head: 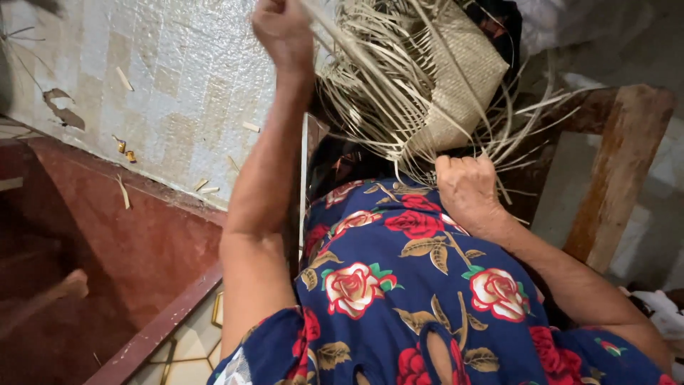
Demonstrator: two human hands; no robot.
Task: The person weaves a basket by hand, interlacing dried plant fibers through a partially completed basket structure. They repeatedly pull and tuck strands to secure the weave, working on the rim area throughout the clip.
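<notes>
A half-woven straw piece (456, 78) rests over my lap, with many loose pale strands (370, 93) fanning out from its woven patch. My left hand (283, 32) is raised at the top of the view, its fingers closed on long strands that it pulls upward. My right hand (464, 187) is a closed fist at the lower edge of the weaving, gripping the strands there. Beneath both arms lies my blue dress with red roses (399, 285).
A wooden chair frame (620, 164) stands at the right. The tiled floor (164, 78) at the left carries scattered straw scraps (125, 78). A dark red step (107, 235) drops away at lower left. White cloth (659, 310) lies at the right edge.
</notes>
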